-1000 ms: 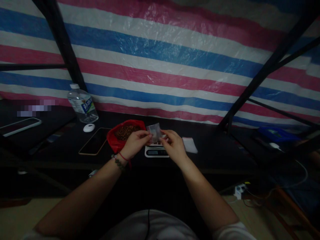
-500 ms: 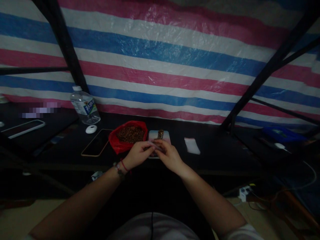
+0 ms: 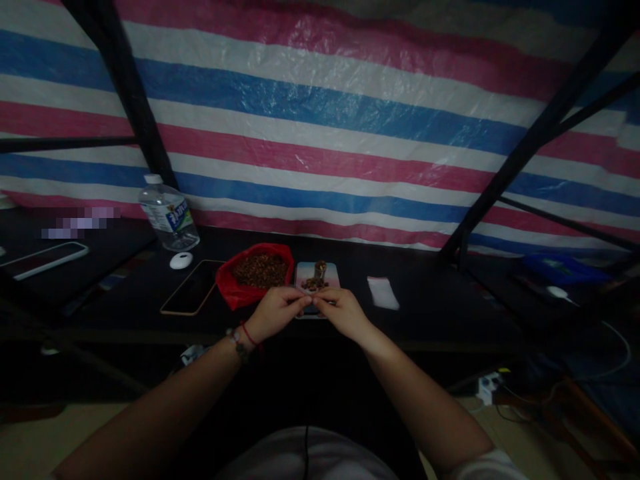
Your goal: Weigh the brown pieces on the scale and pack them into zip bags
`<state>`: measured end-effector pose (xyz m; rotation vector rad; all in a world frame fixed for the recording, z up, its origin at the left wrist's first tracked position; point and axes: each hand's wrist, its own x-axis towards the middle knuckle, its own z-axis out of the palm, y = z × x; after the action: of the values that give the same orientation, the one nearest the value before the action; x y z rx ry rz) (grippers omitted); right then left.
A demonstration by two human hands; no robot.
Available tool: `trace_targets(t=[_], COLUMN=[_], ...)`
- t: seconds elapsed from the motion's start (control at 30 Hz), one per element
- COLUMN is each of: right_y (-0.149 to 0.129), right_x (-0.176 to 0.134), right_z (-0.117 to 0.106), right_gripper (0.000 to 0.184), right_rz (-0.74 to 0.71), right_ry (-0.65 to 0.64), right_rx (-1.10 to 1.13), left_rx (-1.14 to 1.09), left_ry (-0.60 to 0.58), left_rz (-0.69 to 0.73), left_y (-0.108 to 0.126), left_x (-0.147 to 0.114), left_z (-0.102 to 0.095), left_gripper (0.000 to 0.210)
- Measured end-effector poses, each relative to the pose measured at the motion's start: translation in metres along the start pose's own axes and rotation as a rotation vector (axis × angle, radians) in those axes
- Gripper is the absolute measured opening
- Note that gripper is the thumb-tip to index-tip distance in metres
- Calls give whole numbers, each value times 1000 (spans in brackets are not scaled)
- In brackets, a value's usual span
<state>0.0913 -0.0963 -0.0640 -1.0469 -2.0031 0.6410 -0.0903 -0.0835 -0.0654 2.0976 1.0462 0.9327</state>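
My left hand (image 3: 277,312) and my right hand (image 3: 346,315) meet over the front of a small pastel tray (image 3: 332,272), thumbs and forefingers pinched together. Between the fingertips shows a thin pale edge of what looks like a small plastic bag (image 3: 308,293); the fingers hide most of it. Just beyond them, brown dried pieces (image 3: 313,285) lie on the tray, beside a small clear cup (image 3: 321,269) with more brown bits inside. Left of the tray, an open red plastic bag (image 3: 227,288) holds a heap of brown pieces (image 3: 263,269).
A stack of small clear bags (image 3: 383,293) lies to the right. Further left are a phone (image 3: 193,288), a white mouse-like object (image 3: 181,261) and a plastic bottle (image 3: 171,215). A striped sheet (image 3: 320,140) hangs behind the black desk (image 3: 425,313) between dark metal posts.
My hands have drawn slightly lower and toward me, fingertips now in line. The thin bag between them shows less, and more of the brown pieces on the tray is visible.
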Motion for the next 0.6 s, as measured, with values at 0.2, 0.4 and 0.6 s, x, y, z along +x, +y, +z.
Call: trace_targets(t=[0.2,0.4,0.6], right_y=[0,-1,-2], right_x=[-1,-2,-3], right_z=[2,10,3], right_gripper=[16,13,19], right_rz=[37,-2,-124], right_ry=[70,229,239], right_rx=[-103,-339,-280], left_rx=[37,-5,-55], left_ry=[-51,-38,-20], left_rz=[-15,-159,-239], left_y=[3,7,12], left_x=[-1,-3,-3], left_z=[2,6,5], left_gripper=[32,24,25])
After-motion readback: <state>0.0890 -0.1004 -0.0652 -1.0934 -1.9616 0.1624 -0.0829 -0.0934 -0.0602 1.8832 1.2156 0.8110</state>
